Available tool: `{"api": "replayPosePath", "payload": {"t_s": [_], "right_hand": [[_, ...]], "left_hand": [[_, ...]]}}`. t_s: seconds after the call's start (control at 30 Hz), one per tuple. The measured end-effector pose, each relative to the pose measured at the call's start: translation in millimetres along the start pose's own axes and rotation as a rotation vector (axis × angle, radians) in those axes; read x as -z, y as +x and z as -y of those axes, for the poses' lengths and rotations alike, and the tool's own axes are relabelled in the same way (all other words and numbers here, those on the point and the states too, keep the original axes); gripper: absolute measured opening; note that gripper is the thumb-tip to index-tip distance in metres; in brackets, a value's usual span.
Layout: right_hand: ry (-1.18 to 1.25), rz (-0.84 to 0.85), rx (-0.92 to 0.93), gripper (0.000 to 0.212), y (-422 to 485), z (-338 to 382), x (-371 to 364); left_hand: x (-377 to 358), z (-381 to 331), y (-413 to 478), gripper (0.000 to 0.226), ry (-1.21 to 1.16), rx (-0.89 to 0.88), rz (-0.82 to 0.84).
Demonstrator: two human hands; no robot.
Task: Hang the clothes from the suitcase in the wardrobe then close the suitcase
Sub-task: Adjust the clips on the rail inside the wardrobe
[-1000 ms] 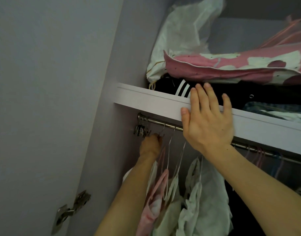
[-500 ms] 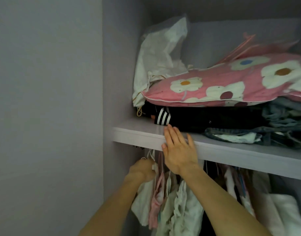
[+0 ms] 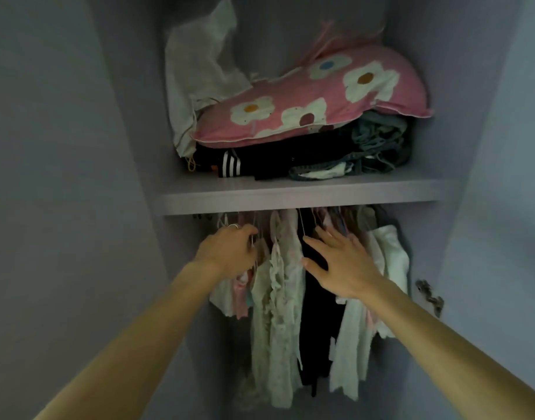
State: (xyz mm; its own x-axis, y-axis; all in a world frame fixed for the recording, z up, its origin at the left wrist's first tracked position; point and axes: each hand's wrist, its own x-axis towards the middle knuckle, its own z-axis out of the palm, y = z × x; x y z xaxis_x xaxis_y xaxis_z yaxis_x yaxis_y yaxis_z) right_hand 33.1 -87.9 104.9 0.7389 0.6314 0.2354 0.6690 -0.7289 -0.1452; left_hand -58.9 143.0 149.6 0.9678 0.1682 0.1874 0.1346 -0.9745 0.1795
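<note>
Left hand (image 3: 226,253) gripped a wire hanger (image 3: 253,241) under the shelf (image 3: 290,197). Right hand (image 3: 345,263), at its 3 o'clock, lay spread-fingered against hanging clothes (image 3: 278,298).

Two bare arms reaching in from the bottom of the frame.
The left hand (image 3: 226,253) and right hand (image 3: 343,263) sit on long, slim forearms (image 3: 441,331), uncovered to the lower corners. A small pale loop (image 3: 233,227) at the left knuckles may be a ring; I cannot tell.
</note>
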Motion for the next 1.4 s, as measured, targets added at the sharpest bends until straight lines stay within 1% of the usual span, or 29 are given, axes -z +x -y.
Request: {"api": "replayPosePath", "payload": {"t_s": [0.1,0.23,0.33,0.5,0.57,0.67,0.73,0.83,0.87,0.9,0.97,1.1,1.13,1.2,1.33,1.4], "right_hand": [[0.055,-0.035,-0.105,0.071,-81.4,-25.5,-10.3],[0.116,-0.022,-0.296,0.055,-184.0,-55.6,-25.9],[0.104,0.009,-0.466,0.054,-256.3,-79.2,-36.4],[0.052,0.042,-0.689,0.057,-355.5,-116.5,-42.4],[0.049,0.027,-0.789,0.053,-398.9,-137.6,-38.5],[-0.008,0.006,-0.879,0.045,-449.9,-168.8,-27.4],[-0.039,0.007,-0.919,0.042,-480.1,-195.8,-23.4],[-0.025,0.033,-0.995,0.043,-518.4,-239.8,-23.0],[-0.014,0.047,-1.029,0.044,-537.3,-264.4,-19.9],[-0.009,0.047,-1.031,0.046,-542.5,-273.2,-22.7],[0.006,0.046,-1.049,0.048,-564.4,-308.7,-20.4],[0.041,0.089,-1.072,0.047,-594.9,-370.9,-20.0],[0.05,0.096,-1.079,0.048,-595.0,-377.1,-21.2],[0.073,0.098,-1.09,0.048,-603.0,-412.0,-26.6],[0.132,0.138,-1.146,0.052,-610.5,-478.7,-47.0],[0.154,0.169,-1.169,0.053,-611.6,-516.2,-62.0]], "left_hand": [[-26.7,-37.7,-12.7,0.048,-0.04,-0.138,0.042],[-82.2,-104.4,-27.0,0.049,-0.077,-0.305,0.133],[-129.1,-169.4,-44.0,0.048,-0.102,-0.454,0.245],[-187.7,-272.7,-85.5,0.046,-0.122,-0.664,0.463],[-209.5,-319.8,-104.5,0.045,-0.12,-0.758,0.522],[-238.9,-384.0,-128.0,0.045,-0.137,-0.845,0.631],[-255.5,-425.6,-141.0,0.047,-0.174,-0.869,0.692],[-279.9,-481.5,-152.4,0.048,-0.24,-0.86,0.774],[-293.7,-512.1,-154.2,0.048,-0.255,-0.848,0.805],[-299.7,-520.0,-152.6,0.048,-0.258,-0.827,0.828],[-324.5,-560.0,-147.4,0.049,-0.274,-0.779,0.857],[-374.8,-623.6,-130.3,0.047,-0.205,-0.691,0.855],[-383.8,-625.9,-125.3,0.047,-0.184,-0.673,0.845],[-411.7,-649.9,-112.7,0.049,-0.139,-0.643,0.854],[-460.7,-697.6,-87.7,0.051,-0.026,-0.614,0.881],[-491.3,-725.8,-69.9,0.048,0.017,-0.633,0.898]]}}
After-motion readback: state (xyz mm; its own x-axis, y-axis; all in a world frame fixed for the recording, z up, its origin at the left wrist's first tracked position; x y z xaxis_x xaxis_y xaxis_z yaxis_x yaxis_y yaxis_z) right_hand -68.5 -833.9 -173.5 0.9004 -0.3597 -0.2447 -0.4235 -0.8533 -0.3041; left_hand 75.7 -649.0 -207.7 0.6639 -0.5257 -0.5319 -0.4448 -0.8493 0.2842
